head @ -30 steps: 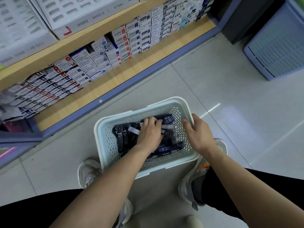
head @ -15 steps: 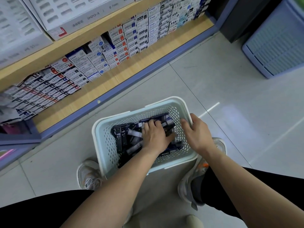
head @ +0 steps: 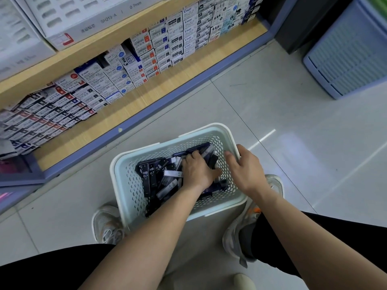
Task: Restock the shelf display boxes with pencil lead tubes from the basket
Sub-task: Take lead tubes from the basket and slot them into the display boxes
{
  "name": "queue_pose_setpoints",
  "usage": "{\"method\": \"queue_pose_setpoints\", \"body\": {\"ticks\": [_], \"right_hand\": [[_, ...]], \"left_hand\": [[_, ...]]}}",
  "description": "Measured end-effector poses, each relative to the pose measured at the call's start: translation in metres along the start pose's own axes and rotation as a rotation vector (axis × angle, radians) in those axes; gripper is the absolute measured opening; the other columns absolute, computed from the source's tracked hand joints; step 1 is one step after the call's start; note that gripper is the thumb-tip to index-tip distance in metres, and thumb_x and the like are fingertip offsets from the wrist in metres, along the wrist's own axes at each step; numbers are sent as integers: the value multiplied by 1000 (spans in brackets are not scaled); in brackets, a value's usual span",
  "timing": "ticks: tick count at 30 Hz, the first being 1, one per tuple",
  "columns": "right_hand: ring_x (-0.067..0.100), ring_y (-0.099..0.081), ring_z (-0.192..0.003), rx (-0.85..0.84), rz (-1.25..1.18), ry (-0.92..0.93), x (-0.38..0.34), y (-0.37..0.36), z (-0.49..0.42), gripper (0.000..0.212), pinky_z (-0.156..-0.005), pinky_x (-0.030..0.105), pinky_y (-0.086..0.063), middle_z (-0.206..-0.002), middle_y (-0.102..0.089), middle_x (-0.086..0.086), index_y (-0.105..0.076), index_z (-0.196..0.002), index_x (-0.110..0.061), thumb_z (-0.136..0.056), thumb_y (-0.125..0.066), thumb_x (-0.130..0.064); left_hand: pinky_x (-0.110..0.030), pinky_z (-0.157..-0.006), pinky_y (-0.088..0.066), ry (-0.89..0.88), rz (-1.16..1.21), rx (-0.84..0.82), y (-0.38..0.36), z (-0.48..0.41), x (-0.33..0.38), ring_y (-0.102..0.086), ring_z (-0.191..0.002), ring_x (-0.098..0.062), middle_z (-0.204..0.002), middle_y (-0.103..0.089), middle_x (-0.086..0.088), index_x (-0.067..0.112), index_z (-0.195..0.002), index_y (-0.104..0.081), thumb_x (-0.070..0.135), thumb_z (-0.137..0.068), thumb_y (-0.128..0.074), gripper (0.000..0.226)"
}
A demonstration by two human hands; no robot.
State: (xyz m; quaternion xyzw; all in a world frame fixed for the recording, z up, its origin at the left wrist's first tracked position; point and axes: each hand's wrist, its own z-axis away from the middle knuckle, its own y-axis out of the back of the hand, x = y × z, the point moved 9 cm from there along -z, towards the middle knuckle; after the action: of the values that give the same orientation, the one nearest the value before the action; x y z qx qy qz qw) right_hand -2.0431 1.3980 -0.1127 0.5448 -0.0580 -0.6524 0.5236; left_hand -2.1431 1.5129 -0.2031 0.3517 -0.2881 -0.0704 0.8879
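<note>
Black HB 0.7 tubes point(head: 145, 174) jumbled in basket point(head: 125, 185); left hand point(head: 196, 170) apparently grips some.

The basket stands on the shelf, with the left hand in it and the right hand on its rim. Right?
No: in the head view the basket stands on the floor. The left hand is in it, the right hand on its rim.

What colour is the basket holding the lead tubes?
The basket is pale mint green, its walls perforated with small holes; head view.
</note>
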Motion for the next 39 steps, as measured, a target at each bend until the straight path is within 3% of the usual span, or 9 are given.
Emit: {"method": "queue_pose_setpoints", "body": {"ticks": [5,10,17,22,27,34,39], "right_hand": [[21,-52,-67,3,5,9,1,0,-1,29,-57,33,-38,-73,-57,5,-49,-81,-14,-100,-46,-36],[24,-56,-69,-1,5,11,2,-1,-1,30,-62,37,-43,-75,-60,7,-52,-84,-12,-100,-46,-37],[25,-55,-68,-4,-6,14,3,-2,-2,31,-60,37,-42,-73,-59,6,-51,-83,-13,-101,-46,-38],[27,-55,-69,-1,1,12,2,-1,-1,32,-63,39,-44,-74,-59,7,-52,-84,-11,-101,-46,-38],[24,-54,-68,-3,9,19,2,-1,-1,30,-57,34,-38,-74,-59,6,-51,-84,-13,-101,-46,-37],[22,-54,-68,-11,39,30,-1,-1,0,28,-56,34,-36,-76,-58,6,-51,-85,-15,-101,-44,-37],[23,-58,-69,-35,132,29,-3,0,4,31,-62,39,-49,-84,-61,7,-51,-94,-16,-101,-41,-45]], "left_hand": [[-40,-95,-44,-51,170,-21,-1,1,1,-50,-120,-31,-130,-55,-10,12,-128,-46,39,-74,-81,70],[-39,-92,-50,-61,341,-89,-1,-2,-4,-60,-106,-18,-115,-64,3,22,-118,-54,46,-71,-84,61],[-35,-95,-52,-15,498,-152,3,-3,-9,-64,-104,-9,-113,-69,12,27,-119,-61,48,-63,-88,66],[-40,-102,-48,-4,427,-206,7,-3,-14,-61,-115,-14,-124,-65,10,31,-128,-54,69,-54,-83,89],[-34,-93,-48,7,392,-202,13,-1,-23,-61,-108,-16,-117,-66,5,23,-124,-54,37,-81,-82,54],[-35,-91,-48,30,396,-163,29,7,-29,-63,-104,-20,-112,-66,1,20,-119,-52,25,-85,-79,43],[-33,-91,-46,50,427,-142,50,24,-34,-61,-106,-21,-118,-65,-2,17,-121,-52,19,-86,-78,43]]}}
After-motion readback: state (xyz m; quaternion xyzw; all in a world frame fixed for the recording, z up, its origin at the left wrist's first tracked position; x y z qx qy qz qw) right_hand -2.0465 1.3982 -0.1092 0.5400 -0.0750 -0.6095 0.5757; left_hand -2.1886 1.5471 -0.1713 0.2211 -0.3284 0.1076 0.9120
